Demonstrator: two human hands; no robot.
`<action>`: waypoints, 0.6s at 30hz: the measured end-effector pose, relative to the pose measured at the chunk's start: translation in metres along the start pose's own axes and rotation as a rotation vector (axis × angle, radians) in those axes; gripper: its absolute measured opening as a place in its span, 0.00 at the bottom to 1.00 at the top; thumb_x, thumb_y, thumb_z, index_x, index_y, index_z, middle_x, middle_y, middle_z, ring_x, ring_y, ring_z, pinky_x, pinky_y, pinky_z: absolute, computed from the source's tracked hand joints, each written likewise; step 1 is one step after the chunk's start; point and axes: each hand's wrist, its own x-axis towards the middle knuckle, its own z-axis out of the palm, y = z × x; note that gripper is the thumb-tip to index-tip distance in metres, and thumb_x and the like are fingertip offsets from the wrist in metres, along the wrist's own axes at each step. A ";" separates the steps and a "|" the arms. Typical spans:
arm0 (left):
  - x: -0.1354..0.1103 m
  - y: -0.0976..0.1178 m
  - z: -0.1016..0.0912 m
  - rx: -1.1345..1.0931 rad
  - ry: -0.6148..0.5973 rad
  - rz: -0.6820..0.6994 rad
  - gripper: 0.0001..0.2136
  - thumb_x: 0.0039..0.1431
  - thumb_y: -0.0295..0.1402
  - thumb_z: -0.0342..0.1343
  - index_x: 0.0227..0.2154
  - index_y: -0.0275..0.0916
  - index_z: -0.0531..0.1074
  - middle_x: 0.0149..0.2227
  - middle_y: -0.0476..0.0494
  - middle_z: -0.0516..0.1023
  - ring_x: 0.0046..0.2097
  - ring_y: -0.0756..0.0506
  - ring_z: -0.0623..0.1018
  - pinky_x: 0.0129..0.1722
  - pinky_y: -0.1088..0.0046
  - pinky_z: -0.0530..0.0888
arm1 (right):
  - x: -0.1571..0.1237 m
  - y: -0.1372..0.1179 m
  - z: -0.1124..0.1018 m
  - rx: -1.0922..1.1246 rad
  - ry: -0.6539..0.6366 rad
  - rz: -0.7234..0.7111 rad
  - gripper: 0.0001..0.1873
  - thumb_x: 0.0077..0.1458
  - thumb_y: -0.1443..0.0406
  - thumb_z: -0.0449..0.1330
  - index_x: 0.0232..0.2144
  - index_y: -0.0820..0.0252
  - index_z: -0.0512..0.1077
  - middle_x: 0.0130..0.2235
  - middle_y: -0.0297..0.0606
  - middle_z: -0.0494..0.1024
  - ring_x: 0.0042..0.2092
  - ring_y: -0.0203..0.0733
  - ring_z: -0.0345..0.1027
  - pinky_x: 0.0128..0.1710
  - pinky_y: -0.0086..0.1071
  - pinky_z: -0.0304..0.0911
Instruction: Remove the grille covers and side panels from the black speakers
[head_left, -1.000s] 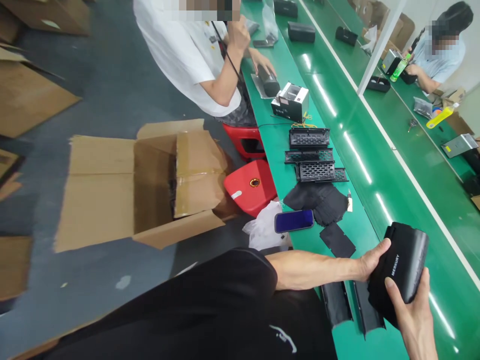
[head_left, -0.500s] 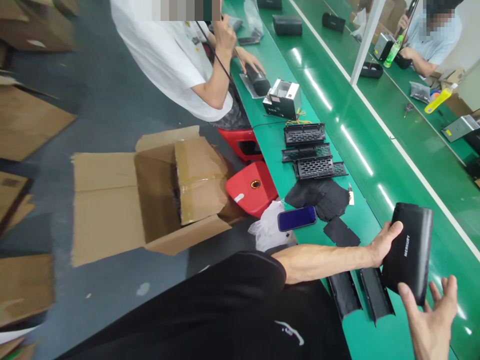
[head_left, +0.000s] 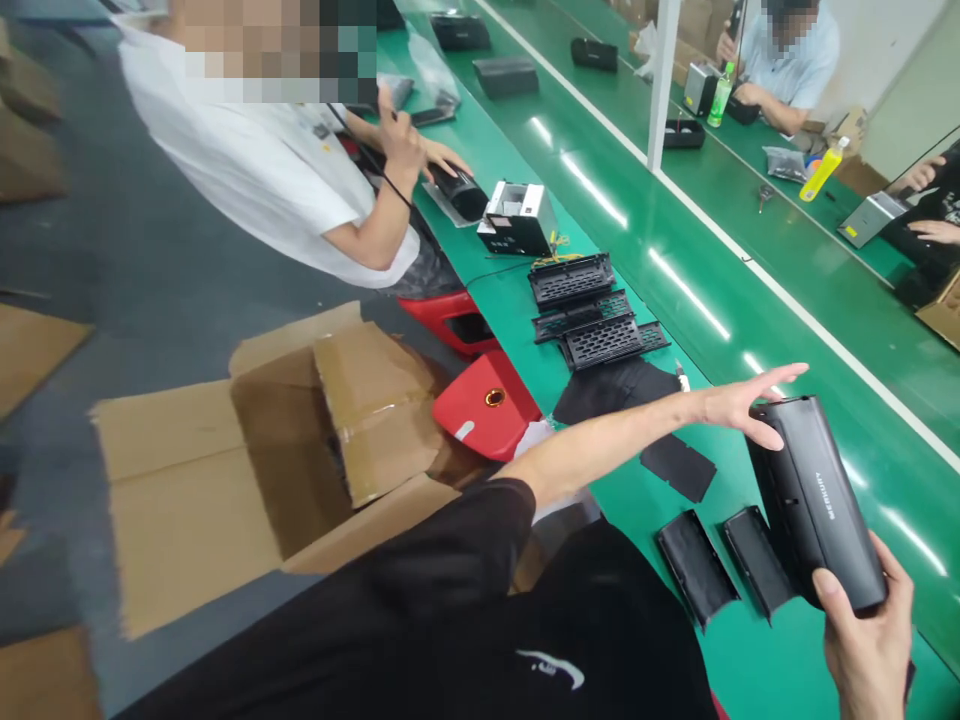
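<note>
My right hand (head_left: 862, 610) grips the lower end of a black speaker (head_left: 821, 500), thumb on the near face and fingers behind it. White MERKURY lettering runs along the speaker's face, and it tilts above the green table. At its upper end is my left hand (head_left: 754, 400), with fingers stretched out and thumb apart; whether it touches the speaker I cannot tell. Two black trough-shaped covers, a left one (head_left: 697, 570) and a right one (head_left: 759, 560), lie beside the speaker. A flat black sheet (head_left: 679, 468) lies below my left forearm.
Black perforated grilles (head_left: 600, 345) and a pile of black sheets (head_left: 611, 385) lie farther up the green table (head_left: 795, 665). Beyond them stands a black-and-silver box (head_left: 517, 220). A co-worker (head_left: 255, 190) handles a black part there. A red stool (head_left: 487, 400) and open carton (head_left: 187, 470) stand left.
My left hand has let go of the speaker's side and moved to its upper end with fingers spread. My right hand has closed on the lower end. The speaker has turned, and the view has shifted.
</note>
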 end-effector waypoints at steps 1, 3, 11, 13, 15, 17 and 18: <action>0.000 0.008 -0.007 0.036 -0.112 0.003 0.54 0.35 0.42 0.78 0.69 0.46 0.62 0.68 0.41 0.66 0.68 0.34 0.67 0.66 0.57 0.64 | -0.004 -0.003 -0.001 0.015 0.000 0.017 0.54 0.48 0.41 0.72 0.68 0.59 0.61 0.62 0.53 0.67 0.56 0.66 0.66 0.56 0.57 0.64; -0.001 0.017 -0.010 0.070 -0.228 -0.007 0.48 0.38 0.44 0.77 0.67 0.46 0.67 0.63 0.44 0.72 0.63 0.35 0.72 0.63 0.61 0.69 | -0.008 -0.006 0.001 0.039 -0.014 0.035 0.52 0.48 0.42 0.72 0.67 0.60 0.63 0.60 0.53 0.69 0.54 0.63 0.67 0.52 0.51 0.66; -0.022 0.004 0.011 0.147 -0.004 -0.033 0.42 0.40 0.48 0.73 0.61 0.44 0.73 0.57 0.41 0.76 0.56 0.35 0.76 0.58 0.61 0.72 | 0.001 0.013 0.008 0.098 -0.068 -0.029 0.48 0.48 0.41 0.69 0.64 0.59 0.64 0.59 0.48 0.70 0.55 0.60 0.66 0.56 0.51 0.63; -0.025 0.000 0.013 0.113 0.011 -0.062 0.42 0.41 0.48 0.73 0.62 0.43 0.72 0.56 0.41 0.76 0.54 0.36 0.76 0.57 0.61 0.72 | 0.002 0.011 0.006 0.098 -0.062 -0.021 0.48 0.48 0.41 0.69 0.63 0.59 0.65 0.58 0.49 0.70 0.55 0.60 0.66 0.58 0.52 0.61; -0.027 -0.006 0.013 0.063 0.030 -0.073 0.41 0.41 0.46 0.73 0.61 0.43 0.73 0.55 0.41 0.77 0.53 0.37 0.76 0.56 0.62 0.72 | 0.002 0.007 0.000 0.089 -0.064 -0.009 0.47 0.48 0.42 0.69 0.63 0.60 0.66 0.59 0.51 0.70 0.56 0.61 0.66 0.60 0.53 0.59; -0.029 -0.015 0.015 -0.030 0.053 -0.075 0.39 0.40 0.44 0.74 0.60 0.43 0.74 0.53 0.42 0.77 0.51 0.39 0.77 0.56 0.63 0.71 | 0.003 0.006 -0.008 0.071 -0.067 0.015 0.46 0.49 0.42 0.69 0.63 0.59 0.66 0.61 0.52 0.69 0.58 0.63 0.65 0.61 0.55 0.57; -0.031 -0.022 0.017 -0.099 0.079 -0.076 0.39 0.40 0.42 0.74 0.60 0.43 0.73 0.52 0.43 0.78 0.50 0.39 0.77 0.55 0.63 0.71 | 0.004 0.007 -0.011 0.090 -0.062 0.028 0.47 0.50 0.43 0.68 0.65 0.57 0.65 0.62 0.52 0.69 0.59 0.64 0.65 0.61 0.57 0.57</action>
